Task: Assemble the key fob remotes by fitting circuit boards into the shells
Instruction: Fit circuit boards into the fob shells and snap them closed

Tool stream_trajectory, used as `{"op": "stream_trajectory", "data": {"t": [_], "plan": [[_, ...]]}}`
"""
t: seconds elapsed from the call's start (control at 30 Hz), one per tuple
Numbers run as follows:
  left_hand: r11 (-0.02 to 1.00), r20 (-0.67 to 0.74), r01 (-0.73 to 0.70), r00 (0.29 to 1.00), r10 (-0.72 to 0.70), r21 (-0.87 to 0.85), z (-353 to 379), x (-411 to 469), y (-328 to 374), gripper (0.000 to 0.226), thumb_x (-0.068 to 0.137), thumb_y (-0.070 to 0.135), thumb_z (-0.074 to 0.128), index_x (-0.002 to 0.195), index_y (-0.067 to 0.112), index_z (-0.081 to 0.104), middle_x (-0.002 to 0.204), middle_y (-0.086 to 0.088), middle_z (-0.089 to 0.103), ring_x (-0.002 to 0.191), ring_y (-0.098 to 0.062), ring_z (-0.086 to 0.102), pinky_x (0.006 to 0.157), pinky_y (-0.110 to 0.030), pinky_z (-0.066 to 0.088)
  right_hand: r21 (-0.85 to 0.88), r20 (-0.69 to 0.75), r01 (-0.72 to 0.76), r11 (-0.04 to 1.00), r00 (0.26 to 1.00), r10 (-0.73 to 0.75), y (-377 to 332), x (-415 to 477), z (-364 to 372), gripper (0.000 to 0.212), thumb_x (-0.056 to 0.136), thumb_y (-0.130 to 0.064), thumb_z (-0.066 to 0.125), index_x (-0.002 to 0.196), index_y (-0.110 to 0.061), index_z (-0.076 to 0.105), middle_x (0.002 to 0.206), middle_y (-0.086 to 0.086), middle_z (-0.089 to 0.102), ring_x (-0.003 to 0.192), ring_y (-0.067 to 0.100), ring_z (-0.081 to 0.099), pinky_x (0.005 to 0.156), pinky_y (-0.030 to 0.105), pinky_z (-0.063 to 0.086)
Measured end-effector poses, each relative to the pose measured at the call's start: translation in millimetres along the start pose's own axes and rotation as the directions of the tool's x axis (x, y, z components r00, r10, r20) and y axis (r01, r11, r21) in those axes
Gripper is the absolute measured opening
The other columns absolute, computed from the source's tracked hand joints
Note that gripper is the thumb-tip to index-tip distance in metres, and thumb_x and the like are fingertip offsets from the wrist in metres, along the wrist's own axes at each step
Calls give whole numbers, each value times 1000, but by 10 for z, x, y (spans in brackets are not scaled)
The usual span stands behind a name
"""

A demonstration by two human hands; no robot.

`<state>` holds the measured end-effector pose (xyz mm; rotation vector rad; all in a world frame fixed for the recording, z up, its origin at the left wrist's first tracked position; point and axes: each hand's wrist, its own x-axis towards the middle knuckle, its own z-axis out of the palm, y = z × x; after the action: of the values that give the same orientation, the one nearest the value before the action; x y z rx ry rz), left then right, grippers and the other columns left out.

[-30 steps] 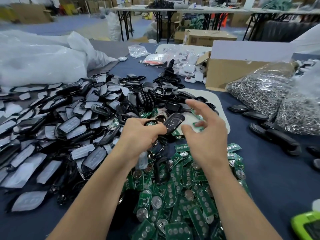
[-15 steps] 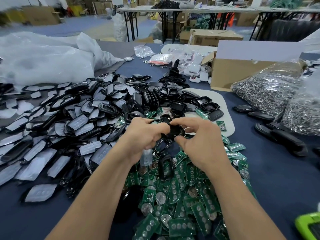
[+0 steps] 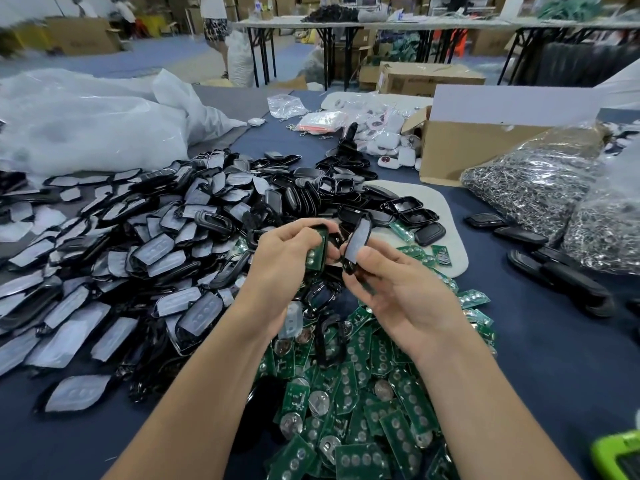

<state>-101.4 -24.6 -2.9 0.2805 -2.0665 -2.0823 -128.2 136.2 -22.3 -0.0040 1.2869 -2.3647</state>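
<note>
Board pile point(image 3: 349, 403): heaped green at lower centre of the frame, nearest of all, lying on the blue tabletop point(image 3: 554, 358); many left to fit.
Change: half a second back, clasped together over one black piece; now drawn apart at frame centre, one part in each. A second back, spread open and empty on the right.
Meaning: likely a circuit board already seated and a cover brought up for closing; not yet snapped shut.
Left hand point(image 3: 284, 258): fingers point(image 3: 304, 230) curled round a black shell point(image 3: 320, 247), with green board showing inside it.
Right hand point(image 3: 398, 289): thumb and fingers point(image 3: 372, 256) pinching the lower end of a cover point(image 3: 358, 240), held nearly upright, grey lining toward the camera, just beside the shell with a small gap.
Shell pile point(image 3: 156, 244): sprawled across the left half of the frame, untouched.
White mat point(image 3: 453, 216): right of centre, bearing open shells and a few boards.
Farther: bags of metal rings point(image 3: 530, 188) and a cardboard box point(image 3: 464, 150), upper right.
</note>
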Motion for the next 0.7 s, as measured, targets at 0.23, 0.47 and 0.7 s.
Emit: {"op": "stream_trajectory", "data": {"t": [0.23, 0.47, 0.7], "plan": [[999, -18, -45, 999, 45, -10, 0, 20, -15, 33, 97, -2, 62, 103, 21, 84, 103, -4, 82, 103, -26, 77, 97, -49, 60, -430, -100, 234, 872, 947, -304, 91, 13, 20, 26, 80, -2, 84, 100, -18, 81, 93, 3, 81, 90, 19, 78, 76, 27, 60], [993, -91, -60, 994, 69, 102, 48, 13, -81, 30, 91, -1, 75, 98, 27, 83, 89, 7, 82, 87, -10, 79, 77, -31, 65, -646, -103, 215, 733, 926, -363, 147, 15, 53, 33, 62, -26, 82, 95, -31, 81, 89, -9, 81, 91, 11, 77, 86, 45, 63], [999, 180, 21, 983, -16, -26, -9, 21, -66, 51, 91, -17, 65, 130, 15, 71, 111, -4, 81, 101, -18, 78, 80, -25, 62, -714, -114, 235, 659, 890, -442, 113, 43, -1, 29, 67, -18, 85, 94, -30, 81, 84, -11, 80, 84, 9, 77, 82, 41, 64]]}}
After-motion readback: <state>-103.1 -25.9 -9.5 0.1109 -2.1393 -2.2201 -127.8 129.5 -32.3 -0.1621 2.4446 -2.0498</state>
